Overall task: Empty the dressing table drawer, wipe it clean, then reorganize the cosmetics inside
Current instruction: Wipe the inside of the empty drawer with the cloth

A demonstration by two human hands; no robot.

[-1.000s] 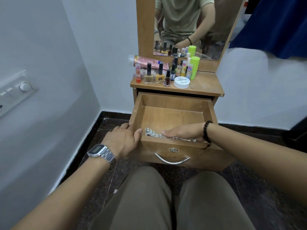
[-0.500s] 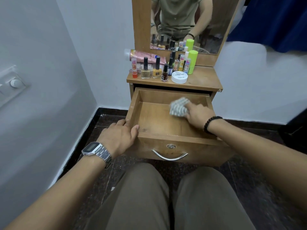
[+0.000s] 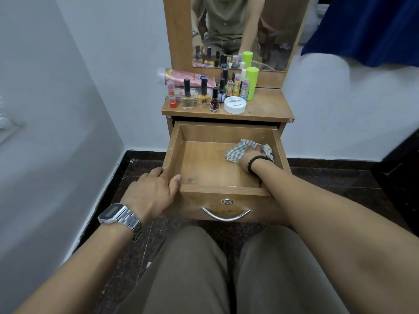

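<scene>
The wooden drawer of the dressing table stands pulled out, and only a cloth lies inside. My right hand presses a checked grey-and-white cloth onto the drawer floor in the far right corner. My left hand, with a steel watch on the wrist, grips the drawer's front left corner. Several cosmetics stand on the tabletop: nail polish bottles, a white round jar, a pink tube, lip balms and a lime green bottle.
A mirror rises behind the tabletop. White walls close in on the left and behind. A blue fabric hangs at the upper right. My knees sit just below the drawer's metal handle, over a dark tiled floor.
My right hand carried the cloth from the drawer's front edge to the middle back, then to the far right corner. My left hand has stayed on the front left corner.
</scene>
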